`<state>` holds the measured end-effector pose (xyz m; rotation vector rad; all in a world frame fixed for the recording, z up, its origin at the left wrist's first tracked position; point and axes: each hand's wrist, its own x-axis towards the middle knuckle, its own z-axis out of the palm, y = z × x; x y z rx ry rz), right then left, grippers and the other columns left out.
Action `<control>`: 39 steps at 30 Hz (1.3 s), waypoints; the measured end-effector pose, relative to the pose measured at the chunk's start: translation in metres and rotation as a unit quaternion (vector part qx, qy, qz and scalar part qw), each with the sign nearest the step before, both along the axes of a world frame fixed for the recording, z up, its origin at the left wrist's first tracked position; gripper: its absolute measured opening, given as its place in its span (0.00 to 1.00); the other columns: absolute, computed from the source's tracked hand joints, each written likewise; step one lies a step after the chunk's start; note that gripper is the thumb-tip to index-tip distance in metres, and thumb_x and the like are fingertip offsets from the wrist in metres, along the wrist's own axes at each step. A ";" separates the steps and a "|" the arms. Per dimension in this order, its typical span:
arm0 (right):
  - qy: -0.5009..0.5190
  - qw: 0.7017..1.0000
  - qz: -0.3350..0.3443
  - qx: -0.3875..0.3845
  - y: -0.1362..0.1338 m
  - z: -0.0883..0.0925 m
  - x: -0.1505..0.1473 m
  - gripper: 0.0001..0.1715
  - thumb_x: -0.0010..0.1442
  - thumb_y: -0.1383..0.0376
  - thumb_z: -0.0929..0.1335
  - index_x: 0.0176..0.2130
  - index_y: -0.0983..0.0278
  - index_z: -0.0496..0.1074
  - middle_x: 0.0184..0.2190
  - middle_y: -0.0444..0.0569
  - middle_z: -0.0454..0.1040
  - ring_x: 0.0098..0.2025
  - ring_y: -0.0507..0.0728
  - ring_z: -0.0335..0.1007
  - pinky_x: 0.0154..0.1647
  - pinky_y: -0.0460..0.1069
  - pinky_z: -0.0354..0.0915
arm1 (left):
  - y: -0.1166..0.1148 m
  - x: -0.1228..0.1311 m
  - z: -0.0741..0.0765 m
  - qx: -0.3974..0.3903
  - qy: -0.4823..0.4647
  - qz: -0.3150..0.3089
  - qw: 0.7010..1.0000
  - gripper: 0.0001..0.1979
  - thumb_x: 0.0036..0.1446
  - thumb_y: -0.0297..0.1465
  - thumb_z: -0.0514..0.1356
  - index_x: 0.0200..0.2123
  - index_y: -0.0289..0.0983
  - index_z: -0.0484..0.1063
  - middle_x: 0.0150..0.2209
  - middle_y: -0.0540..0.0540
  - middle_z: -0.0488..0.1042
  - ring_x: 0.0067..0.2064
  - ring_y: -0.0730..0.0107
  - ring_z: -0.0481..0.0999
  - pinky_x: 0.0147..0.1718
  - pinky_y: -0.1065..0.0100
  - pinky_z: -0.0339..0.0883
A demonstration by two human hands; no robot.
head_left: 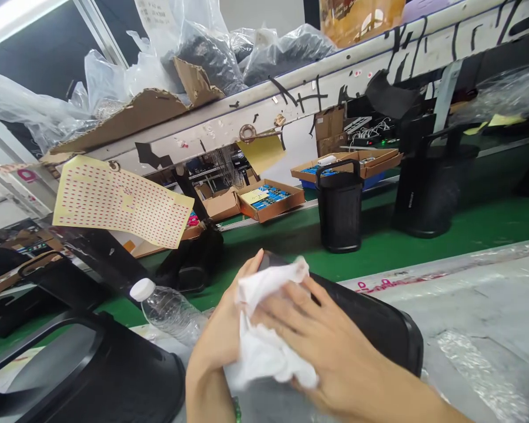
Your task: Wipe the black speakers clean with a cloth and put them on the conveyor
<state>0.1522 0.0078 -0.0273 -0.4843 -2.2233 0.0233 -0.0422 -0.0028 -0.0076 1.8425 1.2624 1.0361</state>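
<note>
A black speaker-like case (374,320) lies on its side on the grey bench in front of me, its rounded base toward the right. My left hand (227,320) is wrapped about its left end, though the fingers are partly covered. A crumpled white cloth (268,349) bunches under and around the fingers of my right hand (312,335), which presses it against the case. Motion blurs the right hand slightly. Beside my left wrist, a clear plastic bottle (171,311) with a white cap leans over.
Another black case with a handle (110,364) stands close at the lower left. On the green conveyor belt (286,235) stand more black cases (340,205). Cardboard trays (271,200) of blue parts sit behind. A dotted yellow sheet (119,200) hangs from the shelf rail.
</note>
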 end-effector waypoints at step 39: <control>0.589 0.570 -0.168 -0.547 0.008 -0.082 0.088 0.15 0.53 0.53 0.64 0.23 0.60 0.64 0.18 0.46 0.71 0.23 0.58 0.70 0.26 0.52 0.69 | 0.023 -0.008 -0.031 0.033 -0.187 0.018 0.982 0.50 0.37 0.44 0.72 0.64 0.41 0.60 0.60 0.43 0.69 0.62 0.47 0.66 0.59 0.61 0.62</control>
